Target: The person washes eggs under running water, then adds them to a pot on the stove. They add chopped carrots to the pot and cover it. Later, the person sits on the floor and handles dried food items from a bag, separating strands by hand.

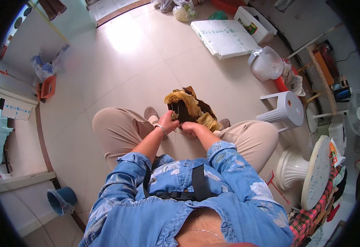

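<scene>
Between my knees, a crumpled yellow-brown plastic bag [190, 99] stands on the floor with its mouth spread and a dark inside. My left hand [167, 121], with a bangle at the wrist, is closed around a small clump of dry, root-like fibres [174, 116]. Thin strands stick out above and below its fingers. Close beside it, at the near edge of the bag, is my right hand [190, 127]. Its fingers curl down and away from view, so whatever they hold is hidden.
To the right stand a grey plastic stool [286, 108] and a white round table [314, 173] lying on its side. A foam lid [224, 37] lies farther ahead near a foam box [255, 24]. At left are an orange basket [48, 86] and a blue bin [66, 196].
</scene>
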A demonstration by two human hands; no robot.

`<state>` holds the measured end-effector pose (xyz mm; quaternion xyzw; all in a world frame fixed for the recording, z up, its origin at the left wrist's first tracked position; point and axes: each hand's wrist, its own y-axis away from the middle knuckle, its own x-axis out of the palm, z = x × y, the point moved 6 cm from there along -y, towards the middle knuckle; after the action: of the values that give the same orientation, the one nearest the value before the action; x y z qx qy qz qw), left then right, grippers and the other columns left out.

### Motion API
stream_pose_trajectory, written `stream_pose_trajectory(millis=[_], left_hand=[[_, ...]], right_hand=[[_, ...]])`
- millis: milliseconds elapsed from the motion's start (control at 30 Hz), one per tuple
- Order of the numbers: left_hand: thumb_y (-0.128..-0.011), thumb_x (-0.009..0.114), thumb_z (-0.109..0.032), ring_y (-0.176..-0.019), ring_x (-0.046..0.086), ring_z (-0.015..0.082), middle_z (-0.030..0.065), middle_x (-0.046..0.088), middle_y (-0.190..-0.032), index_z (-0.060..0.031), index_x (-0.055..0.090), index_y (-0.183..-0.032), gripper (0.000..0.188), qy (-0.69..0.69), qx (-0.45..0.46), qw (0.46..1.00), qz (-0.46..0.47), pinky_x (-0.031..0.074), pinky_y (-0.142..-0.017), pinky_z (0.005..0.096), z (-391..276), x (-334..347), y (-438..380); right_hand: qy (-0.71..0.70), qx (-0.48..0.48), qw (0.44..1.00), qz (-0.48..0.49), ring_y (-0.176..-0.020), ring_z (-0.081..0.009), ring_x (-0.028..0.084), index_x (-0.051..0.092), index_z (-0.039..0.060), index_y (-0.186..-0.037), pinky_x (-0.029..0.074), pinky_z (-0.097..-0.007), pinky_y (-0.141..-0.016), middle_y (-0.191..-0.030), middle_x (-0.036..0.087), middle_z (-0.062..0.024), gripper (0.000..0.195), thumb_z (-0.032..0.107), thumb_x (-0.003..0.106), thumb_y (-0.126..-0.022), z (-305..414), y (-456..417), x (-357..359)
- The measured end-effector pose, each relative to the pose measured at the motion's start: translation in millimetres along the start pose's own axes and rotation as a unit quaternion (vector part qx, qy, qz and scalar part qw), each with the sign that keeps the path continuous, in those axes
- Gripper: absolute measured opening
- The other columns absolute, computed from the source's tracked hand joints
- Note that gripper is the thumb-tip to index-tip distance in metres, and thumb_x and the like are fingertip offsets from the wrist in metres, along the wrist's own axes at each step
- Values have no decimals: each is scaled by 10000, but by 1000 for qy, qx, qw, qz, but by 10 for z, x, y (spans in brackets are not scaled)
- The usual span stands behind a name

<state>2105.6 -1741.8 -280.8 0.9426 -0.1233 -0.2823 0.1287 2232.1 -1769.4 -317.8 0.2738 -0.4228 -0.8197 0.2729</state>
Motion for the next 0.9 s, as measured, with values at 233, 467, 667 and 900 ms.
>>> stream_pose_trajectory(millis=[233, 467, 667, 900], left_hand=[[-647, 645, -205, -805, 613, 354, 217, 624, -808, -5, 523, -920, 360, 25, -28, 999, 15, 490, -714, 408, 212, 70, -75], [-655, 648, -207, -861, 611, 337, 211, 629, -880, -7, 539, -978, 395, 32, -54, 998, 21, 482, -757, 399, -15, -49, 17], [-655, 620, -177, -509, 607, 215, 120, 605, -599, -56, 515, -912, 303, 5, -18, 999, 29, 497, -491, 352, -224, -26, 41], [-720, 629, -106, -530, 541, 118, 47, 581, -648, -37, 512, -943, 262, 45, -12, 998, 52, 456, -457, 285, 53, 156, -114]], right_hand=[[-33, -22, 998, 42, -1199, -265, 403, 451, 165, -1277, 370, -499, -904, -1318, 439, -96, 514, 442, 428, -845, -16, -33, 194], [-11, -71, 996, -45, -874, -185, 547, 635, 124, -1022, 432, -367, -676, -973, 612, -85, 281, 303, 515, -841, -112, -664, 117], [55, -142, 976, -153, -700, -171, 534, 648, 89, -941, 416, -357, -558, -797, 612, -68, 220, 244, 536, -832, -31, -502, -68], [-25, -102, 992, -74, -651, -175, 502, 620, 79, -990, 402, -365, -524, -772, 582, -55, 226, 215, 517, -843, -422, -776, -222]])
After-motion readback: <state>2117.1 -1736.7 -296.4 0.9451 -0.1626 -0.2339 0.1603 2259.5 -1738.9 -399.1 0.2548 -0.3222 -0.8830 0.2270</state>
